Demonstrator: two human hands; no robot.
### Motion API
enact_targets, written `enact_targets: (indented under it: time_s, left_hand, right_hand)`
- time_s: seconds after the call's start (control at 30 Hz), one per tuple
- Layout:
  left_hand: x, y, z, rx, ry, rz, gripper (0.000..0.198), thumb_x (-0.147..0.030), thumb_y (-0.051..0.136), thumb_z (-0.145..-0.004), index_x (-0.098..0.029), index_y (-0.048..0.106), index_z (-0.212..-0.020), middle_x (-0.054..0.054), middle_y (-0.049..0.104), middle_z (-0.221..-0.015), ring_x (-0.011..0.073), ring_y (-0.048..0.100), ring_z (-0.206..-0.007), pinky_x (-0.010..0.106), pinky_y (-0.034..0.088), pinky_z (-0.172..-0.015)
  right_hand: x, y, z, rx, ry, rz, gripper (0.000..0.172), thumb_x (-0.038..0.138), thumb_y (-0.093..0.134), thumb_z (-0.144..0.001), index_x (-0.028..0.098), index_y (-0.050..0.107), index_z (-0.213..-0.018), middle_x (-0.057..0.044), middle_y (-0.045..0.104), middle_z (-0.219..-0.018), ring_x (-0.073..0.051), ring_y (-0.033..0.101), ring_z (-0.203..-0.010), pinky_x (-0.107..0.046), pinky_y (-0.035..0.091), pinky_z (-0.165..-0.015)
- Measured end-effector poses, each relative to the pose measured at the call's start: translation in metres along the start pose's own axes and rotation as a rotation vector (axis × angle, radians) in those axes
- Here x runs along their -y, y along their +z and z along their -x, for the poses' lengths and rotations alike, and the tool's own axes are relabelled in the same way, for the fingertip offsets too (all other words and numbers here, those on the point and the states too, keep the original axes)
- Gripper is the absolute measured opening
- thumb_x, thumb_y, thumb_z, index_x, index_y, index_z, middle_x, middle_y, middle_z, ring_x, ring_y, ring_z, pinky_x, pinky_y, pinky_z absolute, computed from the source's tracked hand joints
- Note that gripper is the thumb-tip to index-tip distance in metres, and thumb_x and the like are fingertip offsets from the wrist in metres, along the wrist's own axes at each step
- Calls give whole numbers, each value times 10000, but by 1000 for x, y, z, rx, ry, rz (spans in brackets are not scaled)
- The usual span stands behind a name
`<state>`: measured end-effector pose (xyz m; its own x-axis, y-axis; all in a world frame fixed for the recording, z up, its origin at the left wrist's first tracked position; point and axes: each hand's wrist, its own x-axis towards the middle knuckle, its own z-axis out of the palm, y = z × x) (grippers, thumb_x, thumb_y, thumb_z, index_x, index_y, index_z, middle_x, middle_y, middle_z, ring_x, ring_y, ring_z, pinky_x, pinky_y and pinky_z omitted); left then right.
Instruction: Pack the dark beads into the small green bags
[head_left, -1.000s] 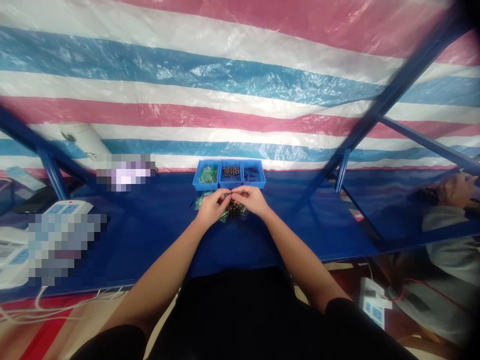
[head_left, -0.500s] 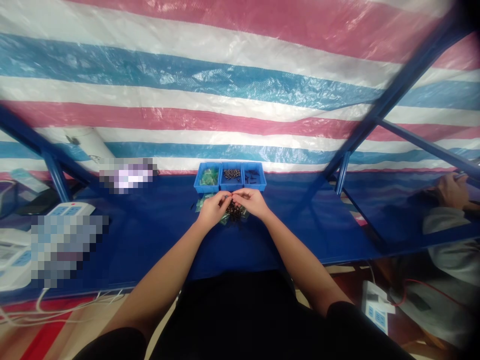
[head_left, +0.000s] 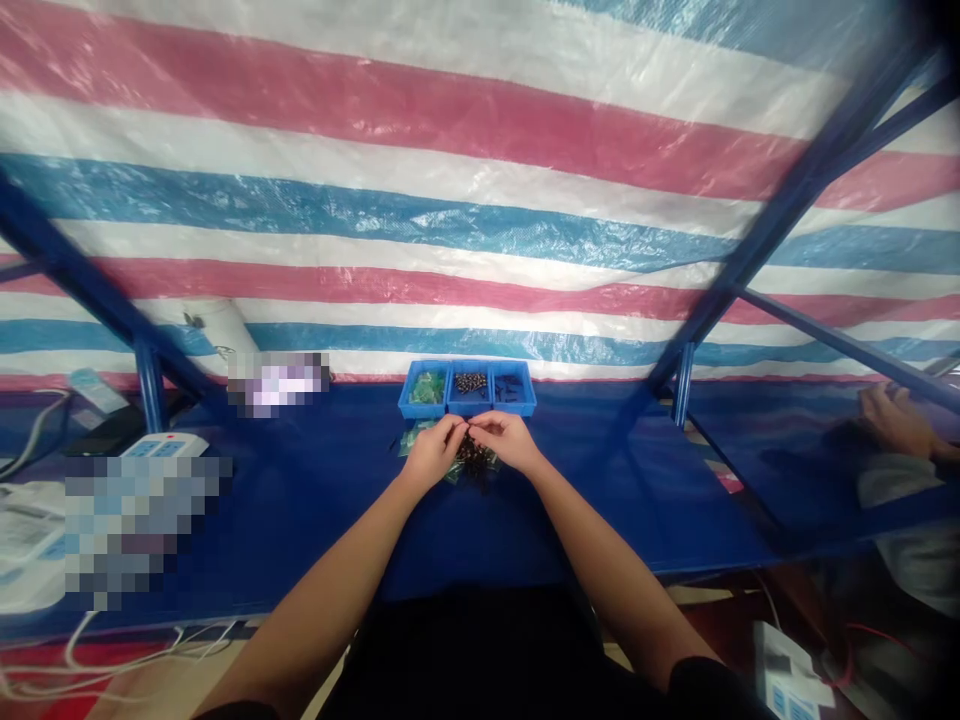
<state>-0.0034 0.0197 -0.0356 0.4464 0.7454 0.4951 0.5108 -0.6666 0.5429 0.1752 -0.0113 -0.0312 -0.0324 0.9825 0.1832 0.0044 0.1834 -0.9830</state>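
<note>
The hands, left [head_left: 432, 454] and right [head_left: 510, 440], meet at mid-frame, fingertips pinched close together; whether something sits between them, we cannot tell. Since half a second ago, the striped sheet [head_left: 480, 235], the bench [head_left: 322, 480] and all on it have slid lower in our view, which we take for a head tilt. The pinch looks the same, so we judge the fine finger work is carrying on in place. Just above the hands stand three joined bins [head_left: 424, 410]: green stuff in the left, dark parts with bright ends in the middle, slim dark pieces in the right. Greenish bags [head_left: 414, 438] lie by the left hand; the parts pile [head_left: 475, 465] lies just below the fingertips. We can read no brand, label or writing.
</note>
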Motion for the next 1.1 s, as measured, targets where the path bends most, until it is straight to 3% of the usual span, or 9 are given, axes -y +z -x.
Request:
enact_targets:
  time_s: [0.4, 0.57, 0.77, 1.1]
  left_hand:
    - [-3, 4, 1, -19, 11, -5, 264, -376, 452, -938, -245, 563, -1139, -19, 651, -709, 135, 630, -623, 217, 455, -584]
    - [1, 7, 0, -16, 69, -78, 241, -382, 429, -952, -230, 582, -1059, 9, 683, -801, 143, 647, -670, 224, 449, -607]
    - [5, 10, 1, 42, 29, -108, 267, -394, 367, -973, -227, 551, -1070, 7, 676, -816, 159, 646, -689, 240, 440, -625]
    - [-3, 5, 1, 44, 15, -102, 262, -388, 424, -950, -230, 568, -1101, -3, 677, -782, 141, 626, -641, 229, 429, -598]
  right_hand:
    - [-10, -3, -4, -13, -16, -24, 339, 444, 731, -692, 179, 699, -900, -53, 705, -790, -166, 653, -669, -315, 557, -665]
    - [-11, -5, -4, -14, -4, -15, 360, 456, 736, -679, 163, 700, -884, -60, 707, -778, -173, 657, -677, -319, 557, -673]
    - [-12, -2, -3, -9, -30, -27, 362, 449, 740, -675, 173, 700, -905, -60, 716, -825, -175, 667, -703, -310, 557, -674]
    - [-18, -3, -3, -58, -67, -12, 329, 416, 741, -680, 180, 715, -908, -58, 721, -827, -173, 670, -701, -317, 558, -693]
